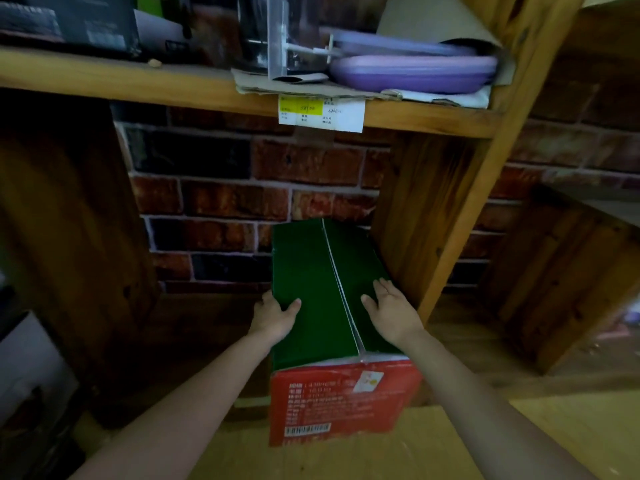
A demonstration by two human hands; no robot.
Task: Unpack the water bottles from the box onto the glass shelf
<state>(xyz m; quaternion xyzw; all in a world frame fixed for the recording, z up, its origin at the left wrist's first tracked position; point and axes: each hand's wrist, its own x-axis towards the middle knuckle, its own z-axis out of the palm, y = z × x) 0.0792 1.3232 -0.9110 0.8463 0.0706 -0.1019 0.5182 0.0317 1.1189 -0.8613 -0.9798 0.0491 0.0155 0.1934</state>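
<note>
Box [322, 306]: closed, green top with a taped centre seam, red end panel with white print and a barcode facing the camera; it stands in the low bay of a wooden rack, close to the right upright [460, 220], its near end reaching out over the floor [485, 441].
Left hand [273, 315]: on the box's left top edge, thumb lying on the green top, fingers wrapped down over the side; grip closed on the box edge.
Right hand [391, 308]: palm down, flat on the right half of the top, fingers straight and slightly spread; grip open, only pressing.
Arms: both bare forearms reach forward from the bottom of the view, nearly straight.
Wall [221, 202]: red and dark brick behind the box.
Shelf [138, 81]: wooden board above, price tag [321, 112] on its front edge.
On shelf: purple trays [412, 72] on flattened cardboard, a clear plastic stand [280, 39], dark boxes [69, 22] at left.
</note>
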